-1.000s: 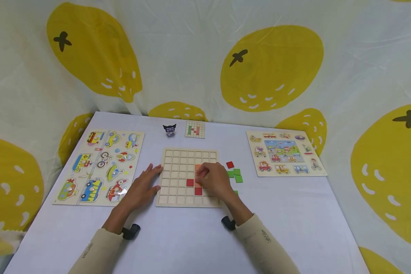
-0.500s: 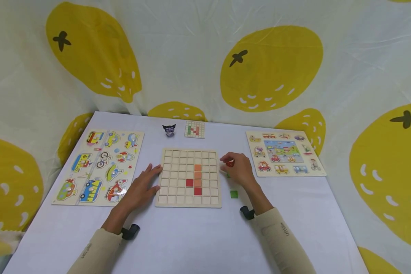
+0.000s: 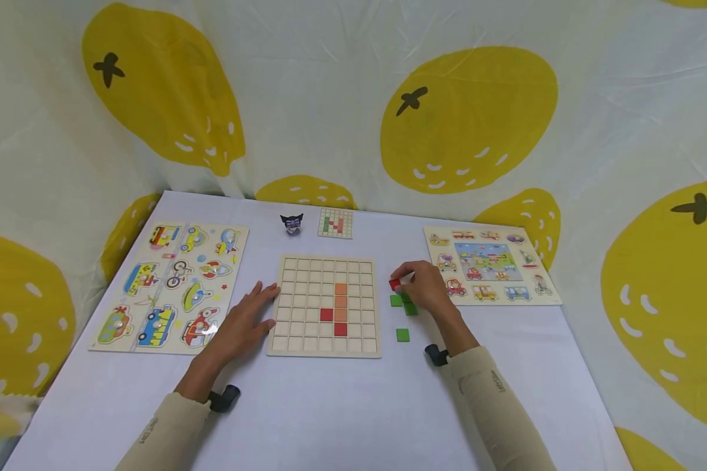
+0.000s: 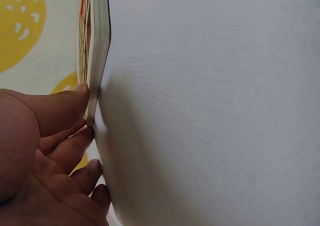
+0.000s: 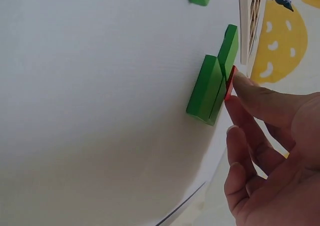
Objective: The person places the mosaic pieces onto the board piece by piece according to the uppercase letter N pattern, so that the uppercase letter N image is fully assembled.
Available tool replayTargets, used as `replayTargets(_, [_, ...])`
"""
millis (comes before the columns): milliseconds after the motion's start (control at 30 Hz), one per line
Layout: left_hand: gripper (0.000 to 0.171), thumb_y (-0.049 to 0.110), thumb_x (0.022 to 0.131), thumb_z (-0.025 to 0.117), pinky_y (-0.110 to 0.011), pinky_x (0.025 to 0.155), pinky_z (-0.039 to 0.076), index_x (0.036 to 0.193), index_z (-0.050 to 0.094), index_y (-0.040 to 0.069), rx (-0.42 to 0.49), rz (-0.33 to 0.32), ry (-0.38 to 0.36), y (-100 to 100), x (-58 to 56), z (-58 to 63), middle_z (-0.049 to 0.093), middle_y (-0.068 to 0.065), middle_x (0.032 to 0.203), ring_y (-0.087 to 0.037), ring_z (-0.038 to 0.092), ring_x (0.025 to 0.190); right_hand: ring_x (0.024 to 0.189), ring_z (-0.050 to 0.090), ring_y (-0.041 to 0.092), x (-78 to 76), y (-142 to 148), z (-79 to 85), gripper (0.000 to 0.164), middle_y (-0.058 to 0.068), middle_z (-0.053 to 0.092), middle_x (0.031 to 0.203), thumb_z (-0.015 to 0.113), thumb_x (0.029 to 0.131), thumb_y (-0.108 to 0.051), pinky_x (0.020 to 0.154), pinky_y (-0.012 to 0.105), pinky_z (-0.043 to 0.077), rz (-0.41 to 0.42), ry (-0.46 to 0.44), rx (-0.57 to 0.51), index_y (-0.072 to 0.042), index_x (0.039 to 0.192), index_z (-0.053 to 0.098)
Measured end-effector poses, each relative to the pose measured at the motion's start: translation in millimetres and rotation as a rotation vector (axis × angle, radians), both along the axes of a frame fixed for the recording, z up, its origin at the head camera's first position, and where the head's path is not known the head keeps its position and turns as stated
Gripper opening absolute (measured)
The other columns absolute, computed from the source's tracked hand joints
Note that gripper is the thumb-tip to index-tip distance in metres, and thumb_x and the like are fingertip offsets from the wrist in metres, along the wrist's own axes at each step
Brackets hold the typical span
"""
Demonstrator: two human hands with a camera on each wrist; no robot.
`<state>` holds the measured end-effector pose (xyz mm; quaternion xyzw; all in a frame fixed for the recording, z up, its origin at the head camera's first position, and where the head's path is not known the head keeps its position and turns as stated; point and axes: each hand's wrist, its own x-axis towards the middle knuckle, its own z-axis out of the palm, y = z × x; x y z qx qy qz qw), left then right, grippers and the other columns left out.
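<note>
A wooden grid board (image 3: 300,341) lies in the middle of the table. Orange tiles (image 3: 341,301) form a column in it, with a red tile (image 3: 326,314) to their left and another red tile (image 3: 340,330) below. My left hand (image 3: 249,322) rests at the board's left edge; its thumb (image 4: 65,108) touches that edge in the left wrist view, fingers loosely extended. Right of the board, my right hand (image 3: 427,288) pinches a loose red tile (image 5: 230,84) between thumb and fingertips. Several green tiles (image 3: 396,300) lie close by, partly under that hand.
A lone green tile (image 3: 403,335) lies nearer me. Behind the board are a small pattern card (image 3: 335,223) and a dark figurine (image 3: 292,224). Vehicle puzzle boards flank the workspace at left (image 3: 171,288) and right (image 3: 489,252). A lemon-print cloth (image 3: 330,98) hangs behind.
My right hand has moved off the orange tiles, rightward to the loose red tile beside the board. The full orange column now shows. My left hand has stayed in place.
</note>
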<state>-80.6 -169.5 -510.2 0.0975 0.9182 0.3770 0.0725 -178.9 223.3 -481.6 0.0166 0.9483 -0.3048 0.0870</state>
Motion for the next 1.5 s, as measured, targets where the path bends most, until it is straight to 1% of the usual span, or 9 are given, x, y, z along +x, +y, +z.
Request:
replayTargets(133, [0.073, 0.003, 0.096, 0.073, -0.064, 0.134, 0.017, 0.162, 0.043, 0.012, 0.000, -0.001, -0.003, -0.1, -0.1, -0.3, 0.035, -0.014, 0.173, -0.041, 0.018, 0.165, 0.093, 0.057, 0.027, -3.1, -2.8, -4.4, 0.019, 0.008, 0.072, 0.112, 0.082, 0.090, -0.006, 0.077, 0.035, 0.047, 0.001, 0.001, 0.005, -0.017, 0.105, 0.082])
replayTargets(300, [0.072, 0.002, 0.096, 0.073, -0.063, 0.134, 0.017, 0.162, 0.043, 0.011, -0.003, -0.003, -0.001, 0.1, -0.5, -1.2, 0.036, -0.013, 0.173, -0.040, 0.018, 0.165, 0.096, 0.058, 0.027, -3.7, -8.1, -4.4, 0.016, 0.008, 0.069, 0.103, 0.085, 0.088, -0.009, 0.079, 0.036, 0.047, 0.006, -0.005, -0.006, -0.017, 0.101, 0.081])
replayTargets(500, [0.072, 0.002, 0.096, 0.073, -0.064, 0.134, 0.017, 0.161, 0.044, 0.011, 0.003, -0.001, 0.002, 0.3, -0.1, -0.5, 0.036, -0.014, 0.173, -0.041, 0.018, 0.165, 0.082, 0.059, 0.024, -0.8, -14.5, -0.9, 0.015, 0.005, 0.068, 0.087, 0.087, 0.088, -0.013, 0.070, 0.034, 0.045, 0.021, 0.065, 0.006, -0.017, 0.095, 0.076])
replayTargets(633, [0.072, 0.003, 0.096, 0.073, -0.064, 0.134, 0.017, 0.162, 0.043, 0.011, -0.001, -0.002, -0.002, 0.6, -0.4, -0.3, 0.036, -0.014, 0.173, -0.041, 0.018, 0.165, 0.075, 0.058, 0.022, 5.5, -19.9, 0.6, 0.012, 0.004, 0.068, 0.084, 0.084, 0.091, -0.013, 0.064, 0.032, 0.044, 0.027, 0.114, -0.025, -0.017, 0.097, 0.075])
replayTargets(767, [0.072, 0.003, 0.097, 0.072, -0.063, 0.134, 0.016, 0.162, 0.043, 0.011, -0.010, -0.003, -0.003, 1.0, -0.8, -0.3, 0.035, -0.013, 0.173, -0.040, 0.017, 0.166, 0.071, 0.056, 0.022, 13.2, -28.7, 2.1, 0.012, 0.003, 0.066, 0.084, 0.081, 0.093, -0.012, 0.059, 0.032, 0.044, 0.026, 0.122, -0.072, -0.019, 0.100, 0.073])
replayTargets(1000, [0.072, 0.003, 0.097, 0.073, -0.064, 0.134, 0.017, 0.162, 0.043, 0.012, -0.021, 0.004, -0.006, 1.7, -0.1, 0.2, 0.034, -0.014, 0.174, -0.040, 0.018, 0.166, 0.074, 0.055, 0.022, 27.3, -49.9, 1.0, 0.014, 0.000, 0.067, 0.083, 0.083, 0.093, -0.018, 0.063, 0.031, 0.045, 0.051, 0.107, -0.122, -0.021, 0.100, 0.071])
replayTargets(1167, [0.072, 0.004, 0.097, 0.072, -0.064, 0.134, 0.016, 0.163, 0.042, 0.012, -0.021, 0.009, -0.016, 2.3, 0.1, 1.4, 0.034, -0.014, 0.174, -0.040, 0.017, 0.166, 0.073, 0.055, 0.022, 35.9, -64.6, 0.9, 0.014, -0.001, 0.067, 0.081, 0.084, 0.092, -0.016, 0.063, 0.031, 0.044, 0.083, 0.116, -0.148, -0.021, 0.097, 0.071])
replayTargets(1300, [0.073, 0.004, 0.097, 0.072, -0.066, 0.133, 0.016, 0.163, 0.042, 0.013, -0.021, 0.013, -0.022, 2.8, 0.2, 1.6, 0.033, -0.013, 0.174, -0.040, 0.017, 0.166, 0.076, 0.056, 0.019, 41.7, -76.5, 1.1, 0.014, -0.003, 0.067, 0.080, 0.084, 0.091, -0.016, 0.064, 0.030, 0.044, 0.101, 0.112, -0.157, -0.021, 0.096, 0.071])
replayTargets(1500, [0.073, 0.004, 0.097, 0.072, -0.067, 0.133, 0.017, 0.163, 0.042, 0.013, -0.017, 0.015, -0.019, 2.7, 0.4, 0.9, 0.033, -0.013, 0.174, -0.041, 0.017, 0.166, 0.077, 0.060, 0.016, 46.1, -93.3, -2.5, 0.014, -0.006, 0.070, 0.080, 0.085, 0.090, -0.016, 0.066, 0.030, 0.048, 0.163, 0.111, -0.170, -0.020, 0.094, 0.072])
